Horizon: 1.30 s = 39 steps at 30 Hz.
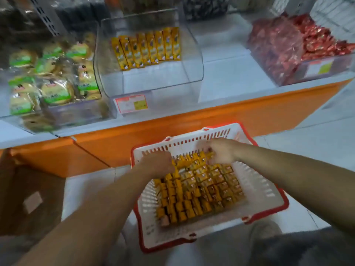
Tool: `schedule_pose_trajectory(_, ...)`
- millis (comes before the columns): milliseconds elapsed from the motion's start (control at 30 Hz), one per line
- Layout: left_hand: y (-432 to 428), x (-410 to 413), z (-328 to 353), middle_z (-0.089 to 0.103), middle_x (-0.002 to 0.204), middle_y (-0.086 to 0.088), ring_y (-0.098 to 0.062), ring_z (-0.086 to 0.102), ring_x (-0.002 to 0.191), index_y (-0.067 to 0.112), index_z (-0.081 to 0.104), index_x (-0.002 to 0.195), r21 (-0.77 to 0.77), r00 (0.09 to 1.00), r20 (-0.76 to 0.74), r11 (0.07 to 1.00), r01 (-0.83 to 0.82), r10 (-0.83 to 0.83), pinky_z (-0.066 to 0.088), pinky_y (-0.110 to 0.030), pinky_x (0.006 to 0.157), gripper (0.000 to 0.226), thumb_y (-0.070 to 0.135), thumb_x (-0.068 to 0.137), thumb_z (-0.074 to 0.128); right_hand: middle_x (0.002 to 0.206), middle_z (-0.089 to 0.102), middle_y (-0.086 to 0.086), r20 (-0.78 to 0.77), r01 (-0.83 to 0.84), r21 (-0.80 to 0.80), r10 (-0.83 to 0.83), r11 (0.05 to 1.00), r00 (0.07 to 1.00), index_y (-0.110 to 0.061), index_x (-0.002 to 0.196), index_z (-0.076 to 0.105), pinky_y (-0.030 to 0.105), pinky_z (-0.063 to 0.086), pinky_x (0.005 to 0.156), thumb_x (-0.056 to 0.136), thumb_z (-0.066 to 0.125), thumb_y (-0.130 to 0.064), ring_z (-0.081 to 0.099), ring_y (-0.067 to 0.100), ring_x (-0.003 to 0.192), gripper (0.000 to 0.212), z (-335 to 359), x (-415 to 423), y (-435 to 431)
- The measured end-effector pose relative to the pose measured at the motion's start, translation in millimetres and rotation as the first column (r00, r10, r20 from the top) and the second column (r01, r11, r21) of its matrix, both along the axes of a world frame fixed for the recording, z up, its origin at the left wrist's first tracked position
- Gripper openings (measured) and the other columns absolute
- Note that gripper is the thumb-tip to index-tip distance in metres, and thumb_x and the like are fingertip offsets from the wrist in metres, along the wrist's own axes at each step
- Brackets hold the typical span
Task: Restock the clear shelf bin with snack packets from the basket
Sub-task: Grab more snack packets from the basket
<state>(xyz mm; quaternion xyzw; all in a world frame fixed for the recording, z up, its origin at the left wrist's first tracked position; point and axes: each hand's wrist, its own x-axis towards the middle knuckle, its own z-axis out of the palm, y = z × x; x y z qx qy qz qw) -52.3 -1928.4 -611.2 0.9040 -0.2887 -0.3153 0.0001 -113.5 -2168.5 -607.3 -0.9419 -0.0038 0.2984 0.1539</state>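
Head view: gathering snack packets [197, 191] at the far end of the basket [258, 187].
Left hand [155, 162] buries its fingers among them, so I cannot tell its grip; right hand [221, 153] curls round a few. The next move, I judge, is lifting the bunch up to the clear shelf bin [153, 81], which has one back row in it, on the orange-edged shelf [211, 116]; tiled floor [317, 143] lies below.

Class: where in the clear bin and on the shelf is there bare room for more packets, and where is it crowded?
Bare: inside the clear curved plastic bin, the floor between its row of yellow packets and the price label; the white shelf between that bin and the bin of red sweets. Crowded: the bin of green-labelled cakes and the white-and-red basket.
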Motion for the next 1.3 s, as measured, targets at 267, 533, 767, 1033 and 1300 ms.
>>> schedule_pose_trajectory(267, -23.2, -16.8, -127.4, 0.053, 0.147, -0.005, -0.028, 0.047, 0.137, 0.024, 0.046, 0.145, -0.294, 0.929, 0.125, 0.908, -0.300, 0.348, 0.045, -0.047, 0.110, 0.066, 0.050, 0.089, 0.069, 0.147, 0.045, 0.007, 0.168, 0.218, 0.100, -0.232, 0.971, 0.958, -0.021, 0.148, 0.041, 0.038, 0.034, 0.112, 0.083, 0.072, -0.034, 0.043, 0.029, 0.135, 0.073, -138.5, -3.5, 8.2)
schedule_pose_trajectory(533, -51.1, -18.5, -177.4, 0.053, 0.141, -0.002, -0.024, 0.054, 0.129, 0.022, 0.052, 0.142, -0.455, 0.876, 0.086, 0.801, -0.390, 0.475, 0.048, -0.041, 0.109, 0.058, 0.024, 0.089, 0.075, 0.133, 0.049, 0.004, 0.310, 0.194, 0.079, -0.209, 0.978, 0.928, -0.027, 0.141, 0.046, 0.048, 0.040, 0.103, 0.077, 0.070, -0.035, 0.045, 0.033, 0.122, 0.068, -190.2, -0.2, 6.4)
schedule_pose_trajectory(767, -43.5, -13.7, -193.9, 0.058, 0.135, 0.001, -0.021, 0.052, 0.128, 0.025, 0.066, 0.131, -0.430, 0.915, 0.201, 0.870, -0.239, 0.351, 0.041, -0.045, 0.113, 0.045, 0.028, 0.087, 0.077, 0.130, 0.050, 0.001, 0.458, 0.142, 0.100, -0.172, 0.985, 0.872, -0.022, 0.123, 0.058, 0.042, 0.049, 0.090, 0.067, 0.079, -0.021, 0.047, 0.027, 0.114, 0.060, -199.2, -4.2, 8.4)
schedule_pose_trajectory(1033, -51.2, -5.8, -200.1, 0.069, 0.130, 0.002, -0.024, 0.058, 0.126, 0.032, 0.055, 0.138, -0.408, 0.934, 0.219, 0.896, -0.175, 0.282, 0.047, -0.041, 0.103, 0.062, 0.038, 0.082, 0.082, 0.119, 0.043, 0.000, 0.383, 0.154, 0.122, -0.189, 0.981, 0.904, -0.028, 0.131, 0.049, 0.034, 0.052, 0.083, 0.071, 0.080, -0.028, 0.050, 0.021, 0.106, 0.068, -205.6, 5.8, 8.9)
schedule_pose_trajectory(1300, -49.2, 1.9, -189.2, 0.074, 0.117, 0.001, -0.023, 0.067, 0.111, 0.029, 0.068, 0.127, -0.416, 0.921, 0.325, 0.907, -0.064, 0.214, 0.056, -0.039, 0.092, 0.043, 0.038, 0.086, 0.078, 0.116, 0.041, -0.006, 0.335, 0.142, 0.156, -0.188, 0.977, 0.923, -0.032, 0.123, 0.058, 0.034, 0.053, 0.080, 0.066, 0.081, -0.035, 0.050, 0.016, 0.104, 0.061, -184.8, 4.3, 4.6)
